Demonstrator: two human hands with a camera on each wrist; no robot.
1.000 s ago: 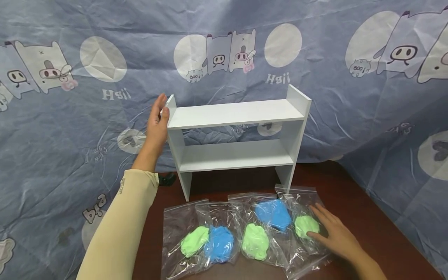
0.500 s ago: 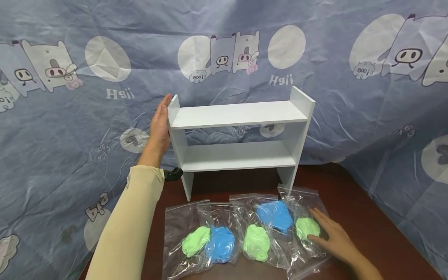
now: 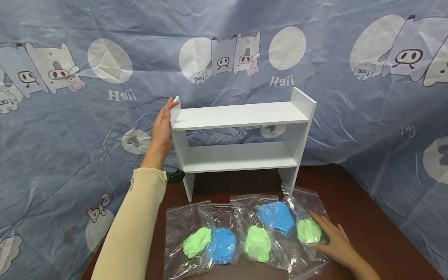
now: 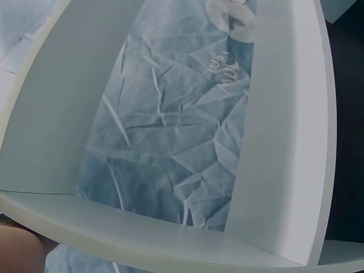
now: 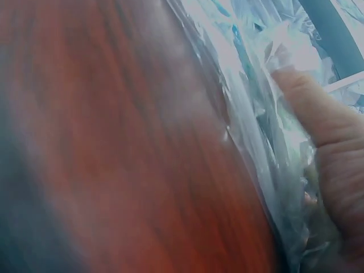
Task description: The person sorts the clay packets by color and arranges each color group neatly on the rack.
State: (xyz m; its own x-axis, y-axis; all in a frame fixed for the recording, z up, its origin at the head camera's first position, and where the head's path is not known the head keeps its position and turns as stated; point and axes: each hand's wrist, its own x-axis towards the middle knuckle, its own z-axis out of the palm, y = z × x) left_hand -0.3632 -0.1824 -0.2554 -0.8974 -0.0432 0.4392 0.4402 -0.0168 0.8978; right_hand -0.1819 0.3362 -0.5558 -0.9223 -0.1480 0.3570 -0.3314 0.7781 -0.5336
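In the head view a white two-tier shelf (image 3: 241, 116) stands on the table. My left hand (image 3: 162, 134) lies along the outside of its left side panel, fingers pointing up, fingertips by the top edge. In the left wrist view the shelf's boards (image 4: 278, 142) fill most of the frame; only a bit of the hand (image 4: 23, 250) shows. My right hand (image 3: 332, 241) rests with spread fingers at a clear zip bag holding a green lump (image 3: 308, 231). In the right wrist view its thumb (image 5: 313, 105) lies over crinkled plastic (image 5: 250, 131).
Left of that bag lie more clear bags, overlapping, with a blue lump (image 3: 276, 217), a green lump (image 3: 258, 244), another blue lump (image 3: 221, 245) and another green lump (image 3: 197, 242). The dark red-brown table (image 3: 357, 210) runs back to a patterned blue cloth (image 3: 224, 19).
The left hand has come against the shelf's side panel, its fingertips now at the top edge. The right hand has shifted slightly over the green-lump bag. The whole view has drifted a little.
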